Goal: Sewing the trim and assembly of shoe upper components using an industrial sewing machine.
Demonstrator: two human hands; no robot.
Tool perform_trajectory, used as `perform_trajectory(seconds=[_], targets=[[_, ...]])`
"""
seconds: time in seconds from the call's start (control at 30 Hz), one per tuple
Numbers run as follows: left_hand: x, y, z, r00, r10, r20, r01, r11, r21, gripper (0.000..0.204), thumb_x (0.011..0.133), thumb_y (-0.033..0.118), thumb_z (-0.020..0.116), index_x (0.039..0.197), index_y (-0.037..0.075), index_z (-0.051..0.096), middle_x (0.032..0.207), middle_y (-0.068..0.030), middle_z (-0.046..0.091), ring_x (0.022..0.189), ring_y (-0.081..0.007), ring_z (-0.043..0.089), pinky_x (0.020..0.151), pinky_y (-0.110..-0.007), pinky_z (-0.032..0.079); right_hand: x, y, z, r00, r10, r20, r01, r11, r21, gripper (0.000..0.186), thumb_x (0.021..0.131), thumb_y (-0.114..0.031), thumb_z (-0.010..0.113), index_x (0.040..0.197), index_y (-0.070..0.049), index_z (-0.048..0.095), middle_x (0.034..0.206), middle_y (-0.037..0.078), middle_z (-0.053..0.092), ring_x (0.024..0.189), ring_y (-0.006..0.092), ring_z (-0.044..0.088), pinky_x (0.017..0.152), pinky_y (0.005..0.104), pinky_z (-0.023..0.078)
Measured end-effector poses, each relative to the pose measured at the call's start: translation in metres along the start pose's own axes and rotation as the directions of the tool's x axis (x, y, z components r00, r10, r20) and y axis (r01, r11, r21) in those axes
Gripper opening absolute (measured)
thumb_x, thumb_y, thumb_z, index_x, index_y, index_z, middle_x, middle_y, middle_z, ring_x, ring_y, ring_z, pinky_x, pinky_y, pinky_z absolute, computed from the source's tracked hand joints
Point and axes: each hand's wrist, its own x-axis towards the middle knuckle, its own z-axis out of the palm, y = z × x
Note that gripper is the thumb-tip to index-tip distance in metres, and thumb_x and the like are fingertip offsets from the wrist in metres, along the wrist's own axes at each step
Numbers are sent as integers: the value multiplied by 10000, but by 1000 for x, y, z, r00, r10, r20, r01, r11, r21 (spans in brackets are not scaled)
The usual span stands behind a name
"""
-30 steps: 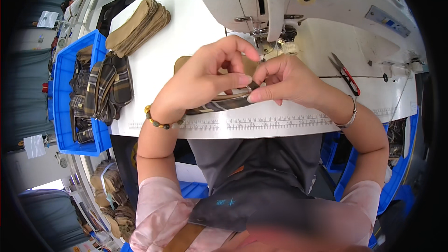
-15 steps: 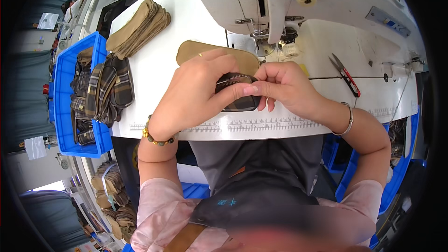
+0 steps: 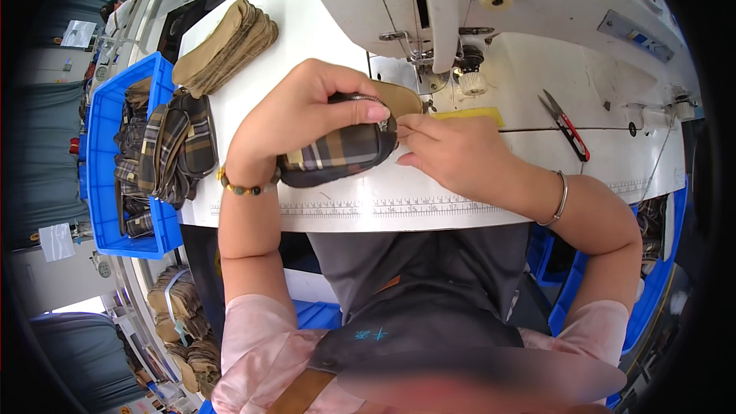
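Left hand (image 3: 307, 111) is curled over the top of a plaid pouch (image 3: 337, 157), fingers closed along its zipper edge, lifting it just off the table (image 3: 322, 207) in front of the sewing machine (image 3: 460, 0). Right hand (image 3: 452, 155) meets the pouch at its right end — thumb and forefinger pinched shut there, apparently on the zipper end or pull; the exact bit is too small to tell. A tan piece (image 3: 402, 96) pokes out behind the pouch, close to the needle area.

Risks, as a judgement: the pinch is tiny, so the zipper end could slip free if the left hand twists the pouch. Both hands sit just in front of the presser foot — a forward nudge could put the fingertips or the tan piece under the needle. The pouch is held, not resting, so a loosened grip drops it over the table's near edge into the lap.

Further out: yellow strip (image 3: 468, 115) beside the right hand, snips (image 3: 567, 126) to the right and well apart, tan stack (image 3: 226, 46) at upper left, blue bin (image 3: 100, 146) with more plaid pouches at the left table edge.
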Motion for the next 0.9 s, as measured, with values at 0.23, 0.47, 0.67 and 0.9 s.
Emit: perform_trajectory(seconds=[0.23, 0.47, 0.67, 0.9], targets=[[50, -14, 10, 959, -274, 75, 266, 958, 104, 154, 893, 124, 733, 992, 9, 754, 826, -47, 738, 745, -105, 638, 741, -265, 527, -3, 12, -9, 983, -58, 172, 84, 986, -146, 181, 890, -263, 666, 899, -83, 684, 821, 9, 622, 602, 188, 652, 497, 352, 506], [37, -57, 29, 985, 38, -168, -10, 986, 167, 136, 884, 121, 722, 973, 21, 746, 838, -128, 712, 744, -217, 658, 729, -322, 524, -5, 3, -23, 953, -85, 290, 167, 948, -270, 157, 789, -133, 653, 884, -19, 704, 828, 81, 651, 554, 176, 627, 473, 326, 490], [32, -47, 32, 976, 38, -215, 16, 970, 241, 224, 870, 231, 740, 952, 22, 748, 817, -136, 701, 686, -236, 646, 677, -341, 517, -9, 2, -29, 959, -34, 282, 134, 929, -346, 219, 850, -199, 687, 985, -27, 700, 1101, 70, 709, 563, 158, 614, 495, 314, 499], [35, -22, 28, 999, -7, -54, 12, 996, 92, 132, 890, 96, 745, 893, -28, 699, 841, -30, 641, 815, -124, 590, 728, -282, 463, -8, 4, -26, 943, -29, 331, 119, 960, -255, 209, 802, -147, 635, 939, 2, 688, 1008, 128, 697, 578, 185, 647, 482, 325, 497]])
